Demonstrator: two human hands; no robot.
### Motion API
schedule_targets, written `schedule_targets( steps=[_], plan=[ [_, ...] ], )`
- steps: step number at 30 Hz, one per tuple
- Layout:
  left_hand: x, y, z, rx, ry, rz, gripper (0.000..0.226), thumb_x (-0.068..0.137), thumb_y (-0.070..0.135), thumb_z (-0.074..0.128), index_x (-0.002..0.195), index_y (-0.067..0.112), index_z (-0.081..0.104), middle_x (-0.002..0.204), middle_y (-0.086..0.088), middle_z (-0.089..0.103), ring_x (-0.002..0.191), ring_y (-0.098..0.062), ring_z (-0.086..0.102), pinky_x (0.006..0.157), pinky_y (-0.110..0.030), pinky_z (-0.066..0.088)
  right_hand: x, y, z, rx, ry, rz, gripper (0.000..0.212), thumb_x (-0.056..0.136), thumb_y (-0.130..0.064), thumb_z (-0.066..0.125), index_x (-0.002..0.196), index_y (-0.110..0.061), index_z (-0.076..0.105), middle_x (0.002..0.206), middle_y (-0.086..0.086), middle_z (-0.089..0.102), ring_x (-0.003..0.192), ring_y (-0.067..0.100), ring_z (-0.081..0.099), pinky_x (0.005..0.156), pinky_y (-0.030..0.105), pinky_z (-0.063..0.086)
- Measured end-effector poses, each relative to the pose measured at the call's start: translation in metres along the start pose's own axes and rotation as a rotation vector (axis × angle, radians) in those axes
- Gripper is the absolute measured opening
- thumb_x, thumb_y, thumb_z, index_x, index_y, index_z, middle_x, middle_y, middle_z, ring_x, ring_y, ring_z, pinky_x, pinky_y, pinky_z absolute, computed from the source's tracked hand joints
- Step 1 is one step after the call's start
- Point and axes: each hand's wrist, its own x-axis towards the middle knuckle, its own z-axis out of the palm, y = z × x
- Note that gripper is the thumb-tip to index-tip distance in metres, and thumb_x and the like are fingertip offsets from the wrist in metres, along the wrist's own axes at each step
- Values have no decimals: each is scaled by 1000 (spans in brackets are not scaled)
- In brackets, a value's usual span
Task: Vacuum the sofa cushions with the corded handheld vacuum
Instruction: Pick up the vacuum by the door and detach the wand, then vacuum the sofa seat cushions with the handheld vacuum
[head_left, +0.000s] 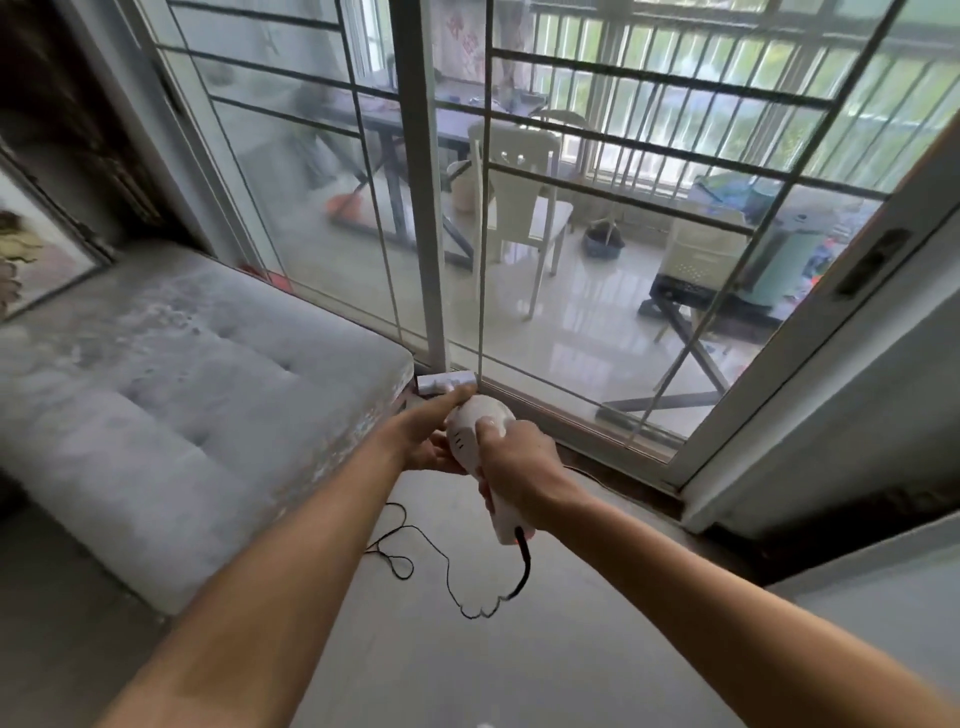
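Sliding glass doors (519, 208) with dark grille bars fill the background, and a balcony with a white chair (524, 202) lies beyond them. At left I see the grey tufted sofa cushion (171, 395), its corner near the door track. Both my hands meet over the bare floor (467, 665) just beside that corner. My right hand (519, 467) is wrapped around the handle of the white handheld vacuum (480, 441), thumb on top. My left hand (431, 434) cups the vacuum's body, fingers curled against it. From the handle's rear end the black cord (447, 566) trails in loops across the floor.
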Motion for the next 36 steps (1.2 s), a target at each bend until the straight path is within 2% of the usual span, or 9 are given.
schedule_targets(
  steps=[6, 10, 12, 16, 19, 23, 26, 30, 36],
  plan=[
    [-40, -13, -17, -15, -89, 114, 76, 80, 54, 73, 134, 3, 55, 121, -23, 61, 98, -36, 67, 70, -43, 59, -50, -4, 18, -39, 55, -151, 43, 104, -40, 42, 119, -1, 53, 76, 10, 61, 51, 13, 57, 36, 19, 44],
    [-82, -31, -53, -47, -38, 204, 85, 76, 60, 72, 139, 7, 51, 127, -26, 57, 106, -39, 64, 77, -46, 57, -83, -11, 52, -35, 20, -226, 46, 104, -41, 41, 118, 1, 53, 76, 9, 60, 50, 12, 57, 38, 19, 45],
    [-115, -45, -72, -128, -20, 250, 75, 85, 58, 65, 138, 5, 52, 127, -28, 59, 105, -37, 65, 74, -43, 58, -101, -18, 76, -57, -11, -266, 46, 105, -40, 40, 118, 2, 54, 77, 9, 60, 49, 12, 58, 38, 21, 47],
    [-172, -75, -114, -199, 123, 330, 60, 94, 46, 57, 127, -5, 56, 97, -20, 62, 82, -30, 65, 54, -33, 58, -127, -28, 124, -86, -65, -321, 49, 104, -42, 41, 114, 4, 56, 83, 14, 65, 50, 14, 61, 39, 22, 50],
    [-212, -100, -145, -250, 224, 377, 56, 95, 43, 58, 123, -5, 57, 99, -17, 57, 82, -29, 61, 51, -32, 58, -147, -32, 162, -143, -94, -364, 53, 103, -45, 40, 105, 4, 60, 86, 19, 68, 57, 23, 67, 46, 35, 59],
    [-251, -136, -186, -301, 330, 400, 53, 97, 46, 54, 125, 1, 57, 110, -19, 57, 90, -30, 61, 61, -37, 63, -176, -34, 208, -178, -203, -382, 50, 104, -41, 40, 107, 5, 59, 79, 15, 66, 50, 16, 61, 38, 22, 46],
    [-267, -159, -208, -364, 383, 384, 58, 97, 49, 54, 129, 0, 56, 104, -17, 59, 87, -28, 62, 59, -34, 63, -191, -33, 232, -227, -244, -394, 52, 105, -41, 39, 109, 6, 61, 78, 13, 66, 49, 14, 60, 35, 17, 41],
    [-273, -181, -226, -409, 444, 373, 62, 95, 51, 55, 130, 0, 56, 104, -18, 61, 87, -30, 63, 57, -35, 62, -196, -30, 253, -230, -320, -371, 51, 104, -42, 40, 110, 5, 58, 84, 19, 68, 51, 18, 62, 41, 22, 48],
    [-251, -192, -224, -494, 501, 341, 67, 91, 59, 57, 122, 0, 61, 96, -16, 61, 79, -28, 63, 49, -29, 56, -175, -29, 254, -289, -377, -335, 48, 103, -38, 39, 110, 6, 57, 90, 25, 69, 45, 19, 59, 37, 21, 44]
  ],
)
